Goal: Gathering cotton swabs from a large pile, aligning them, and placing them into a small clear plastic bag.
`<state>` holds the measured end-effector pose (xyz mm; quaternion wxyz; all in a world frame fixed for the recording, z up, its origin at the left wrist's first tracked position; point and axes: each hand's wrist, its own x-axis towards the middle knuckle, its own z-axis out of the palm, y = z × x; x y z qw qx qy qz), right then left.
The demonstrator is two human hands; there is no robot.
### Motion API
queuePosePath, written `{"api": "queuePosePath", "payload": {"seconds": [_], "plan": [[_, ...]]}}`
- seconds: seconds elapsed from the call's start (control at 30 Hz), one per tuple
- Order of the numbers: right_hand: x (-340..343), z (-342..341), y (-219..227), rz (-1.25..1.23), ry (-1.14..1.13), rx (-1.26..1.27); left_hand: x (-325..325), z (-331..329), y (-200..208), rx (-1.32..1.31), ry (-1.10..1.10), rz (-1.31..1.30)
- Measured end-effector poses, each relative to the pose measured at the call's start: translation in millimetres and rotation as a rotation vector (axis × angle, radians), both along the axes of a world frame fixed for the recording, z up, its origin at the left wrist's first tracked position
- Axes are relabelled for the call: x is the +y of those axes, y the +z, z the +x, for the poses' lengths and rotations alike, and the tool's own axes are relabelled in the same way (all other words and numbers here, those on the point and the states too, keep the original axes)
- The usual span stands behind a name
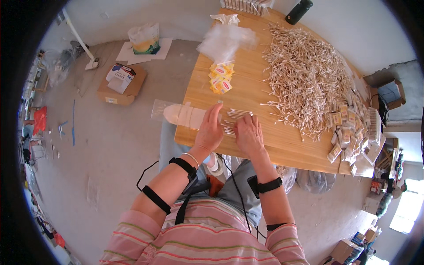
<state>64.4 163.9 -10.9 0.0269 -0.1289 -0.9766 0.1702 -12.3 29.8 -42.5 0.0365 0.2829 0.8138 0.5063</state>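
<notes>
Right now, a small bunch of cotton swabs [238, 113] lies on the table [194, 95] between the left hand [210, 131] and the right hand [250, 136]. They are loose and not yet in a pack, so this bunch looks only partly done. The sticks run mostly sideways, one end toward the left hand and the other toward the right, with a few a bit crooked. The left hand is held flat, its fingers quite straight; the right bends its fingers over the swabs, but one cannot tell if it pinches any. Just left of the left hand is a clear sleeve [158, 109]. Past that hand sit yellow cards [221, 78]. Beyond the right hand spreads a huge swab pile [304, 66], so lots seems left. Farther right of that hand, many small packs [351, 128] look finished.
</notes>
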Motion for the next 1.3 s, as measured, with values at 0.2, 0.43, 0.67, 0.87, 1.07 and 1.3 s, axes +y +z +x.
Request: {"api": "queuePosePath", "payload": {"seconds": [0.2, 0.43, 0.67, 0.87, 1.07, 1.3], "plan": [[8.6, 8.5, 9.3, 0.076, 0.015, 0.048, -0.6, 1.5, 9.4, 0.145, -0.021, 0.097], [-3.8, 17.3, 19.1, 0.145, 0.035, 0.254, -6.9, 0.7, 6.9, 0.373, -0.145, 0.082], [-21.6, 30.6, 41.2, -0.827, -0.589, 0.496, 1.6, 18.1, 41.1, -0.081, 0.057, 0.132], [-28.5, 31.6, 45.1, -1.158, -0.476, 0.678, 5.8, 44.6, 73.9, -0.349, -0.094, 0.218], [-29.8, 38.2, 66.9, -1.221, -0.420, 0.699, 7.9, 54.7, 81.3, -0.409, -0.206, 0.299], [-24.5, 56.9, 71.6, -1.032, -0.471, 0.575, 10.6, 46.8, 74.7, -0.432, -0.171, 0.554]]}}
